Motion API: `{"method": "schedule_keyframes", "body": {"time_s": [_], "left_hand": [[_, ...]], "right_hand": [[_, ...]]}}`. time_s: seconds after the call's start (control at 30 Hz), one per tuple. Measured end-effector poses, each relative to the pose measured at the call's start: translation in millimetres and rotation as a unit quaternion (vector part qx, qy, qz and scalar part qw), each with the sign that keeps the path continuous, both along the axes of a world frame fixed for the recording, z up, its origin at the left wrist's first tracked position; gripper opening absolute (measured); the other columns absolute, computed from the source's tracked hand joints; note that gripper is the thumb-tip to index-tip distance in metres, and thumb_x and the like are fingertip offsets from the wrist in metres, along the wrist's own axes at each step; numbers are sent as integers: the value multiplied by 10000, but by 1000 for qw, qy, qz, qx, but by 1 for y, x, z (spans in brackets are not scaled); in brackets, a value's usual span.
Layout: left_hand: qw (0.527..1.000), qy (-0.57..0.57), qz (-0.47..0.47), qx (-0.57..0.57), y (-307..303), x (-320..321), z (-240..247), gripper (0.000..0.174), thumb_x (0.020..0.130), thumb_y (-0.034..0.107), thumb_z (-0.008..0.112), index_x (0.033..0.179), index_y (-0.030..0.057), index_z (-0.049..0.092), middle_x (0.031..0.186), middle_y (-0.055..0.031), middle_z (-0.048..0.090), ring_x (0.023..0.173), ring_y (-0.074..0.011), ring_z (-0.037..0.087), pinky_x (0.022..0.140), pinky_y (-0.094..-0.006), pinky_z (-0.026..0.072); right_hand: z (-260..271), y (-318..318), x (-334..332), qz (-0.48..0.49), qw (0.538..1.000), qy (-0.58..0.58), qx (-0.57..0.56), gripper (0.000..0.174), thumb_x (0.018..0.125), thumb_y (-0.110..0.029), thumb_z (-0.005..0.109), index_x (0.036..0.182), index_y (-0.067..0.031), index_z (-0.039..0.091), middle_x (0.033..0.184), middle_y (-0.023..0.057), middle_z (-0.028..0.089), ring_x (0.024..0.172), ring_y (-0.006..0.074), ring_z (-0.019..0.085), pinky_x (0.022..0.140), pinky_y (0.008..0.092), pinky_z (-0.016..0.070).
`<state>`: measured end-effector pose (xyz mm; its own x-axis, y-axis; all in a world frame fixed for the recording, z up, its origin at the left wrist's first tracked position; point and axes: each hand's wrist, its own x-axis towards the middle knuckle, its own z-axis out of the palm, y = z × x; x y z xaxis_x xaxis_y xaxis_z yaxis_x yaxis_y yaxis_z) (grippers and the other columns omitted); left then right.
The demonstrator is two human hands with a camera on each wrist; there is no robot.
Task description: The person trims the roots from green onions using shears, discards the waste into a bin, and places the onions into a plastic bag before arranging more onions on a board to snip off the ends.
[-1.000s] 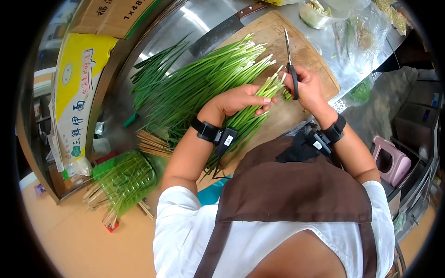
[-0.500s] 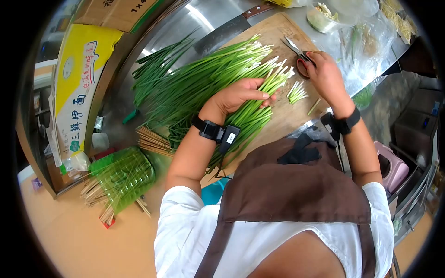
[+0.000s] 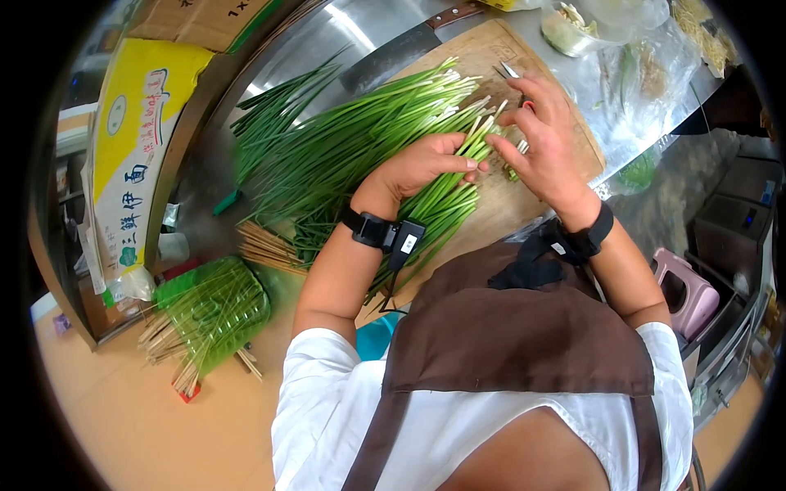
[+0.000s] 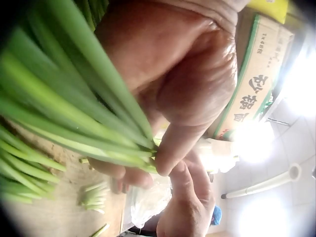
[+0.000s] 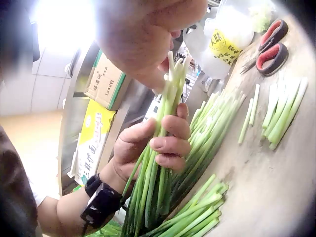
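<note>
My left hand (image 3: 426, 166) grips a bunch of garlic chives (image 5: 165, 113) just below the white ends, thumb over the top. At those ends is my right hand (image 3: 544, 139), thumb and forefinger apart and fingertips at the stalk tips. The scissors (image 5: 269, 49), with red-and-black handles, lie on the wooden cutting board (image 3: 573, 135), partly covered by the right hand in the head view. Short cut-off chive ends (image 5: 285, 111) rest in a small pile on the board. Beside the held bunch, a large heap of garlic chives (image 3: 352, 139) spreads across board and table.
A cleaver (image 3: 389, 61) lies along the board's far edge. A plastic tub (image 3: 569, 33) and clear plastic bags (image 3: 647, 74) stand at the back right. Bamboo skewers (image 3: 266, 245) poke out near the heap, and a green plastic container (image 3: 217, 303) with skewers sits lower left.
The right hand sets the scissors on the board, lets go of them, and moves back to the chive ends. Cut-off ends came into view on the board. The left hand keeps its hold.
</note>
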<state>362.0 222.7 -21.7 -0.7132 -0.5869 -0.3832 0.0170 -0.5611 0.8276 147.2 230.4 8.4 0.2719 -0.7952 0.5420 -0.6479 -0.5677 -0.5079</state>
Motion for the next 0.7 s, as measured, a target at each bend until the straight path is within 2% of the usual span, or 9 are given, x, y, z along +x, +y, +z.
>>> {"method": "schedule_keyframes", "body": {"time_s": [0.07, 0.17, 0.27, 0.3, 0.37, 0.47, 0.5, 0.57, 0.7], "left_hand": [[1000, -1, 2, -4, 1, -2, 2, 282, 915, 96, 586, 1169, -23, 557, 997, -51, 644, 811, -96, 569, 795, -247, 465], [1000, -11, 2, -9, 2, -2, 0, 282, 917, 105, 585, 1166, -25, 554, 984, -43, 639, 803, -91, 565, 794, -246, 457], [1000, -3, -5, -14, 4, 2, -7, 281, 918, 117, 587, 1156, -29, 554, 944, -38, 636, 793, -88, 560, 800, -246, 449], [1000, -7, -5, -16, 4, 3, -5, 280, 918, 121, 589, 1150, -31, 556, 931, -37, 635, 791, -87, 559, 801, -245, 447], [1000, -16, -5, -21, 4, 6, 0, 278, 917, 129, 592, 1139, -35, 560, 905, -34, 633, 787, -86, 556, 804, -243, 443], [1000, -18, 1, -23, 4, 5, 2, 267, 910, 131, 603, 1116, -36, 570, 881, -32, 634, 791, -87, 562, 807, -245, 445], [999, -23, 4, -28, 4, 3, 3, 266, 907, 131, 607, 1112, -34, 573, 880, -32, 634, 792, -86, 563, 800, -243, 446], [999, -32, 13, -38, 4, -1, 7, 262, 901, 131, 615, 1104, -29, 579, 879, -32, 634, 792, -86, 566, 785, -238, 449], [999, -30, -9, -33, 4, -8, 8, 242, 899, 142, 623, 1080, -15, 586, 870, -30, 631, 784, -91, 568, 747, -229, 453]], "right_hand": [[-3, 2, 1, 13, 999, 33, 13, 155, 713, -133, 743, 781, -59, 625, 1223, 120, 562, 1238, 340, 451, 999, 486, 351], [-12, 0, 2, 20, 1000, 6, 11, 121, 738, -117, 713, 796, -55, 627, 1221, 117, 575, 1212, 332, 471, 1004, 466, 355], [-31, -14, -13, -59, 986, -143, 62, 76, 786, -108, 673, 807, -49, 629, 1199, 124, 591, 1153, 316, 511, 984, 426, 384], [-31, -20, -19, -115, 969, -202, 86, 81, 818, -104, 650, 805, -29, 623, 1174, 129, 604, 1099, 309, 538, 952, 385, 413], [-44, -42, -48, -185, 935, -254, 161, 138, 834, -100, 639, 923, 2, 615, 1186, 153, 593, 1075, 309, 548, 932, 375, 431], [-51, -59, -74, -250, 955, -146, 66, 307, 842, -109, 622, 1119, 15, 576, 1217, 184, 568, 1106, 331, 538, 966, 374, 423], [-54, -59, -77, -274, 961, -47, 10, 446, 910, -170, 578, 1304, 18, 483, 1306, 205, 521, 1209, 322, 501, 1038, 363, 379], [-34, -45, -61, -128, 974, -154, 111, 467, 960, -240, 524, 1347, 15, 458, 1359, 201, 490, 1278, 304, 452, 1076, 357, 336], [-17, -10, -19, 102, 911, -273, 292, 513, 1025, -338, 411, 1394, 20, 418, 1431, 184, 442, 1348, 271, 391, 1115, 348, 284]]}}
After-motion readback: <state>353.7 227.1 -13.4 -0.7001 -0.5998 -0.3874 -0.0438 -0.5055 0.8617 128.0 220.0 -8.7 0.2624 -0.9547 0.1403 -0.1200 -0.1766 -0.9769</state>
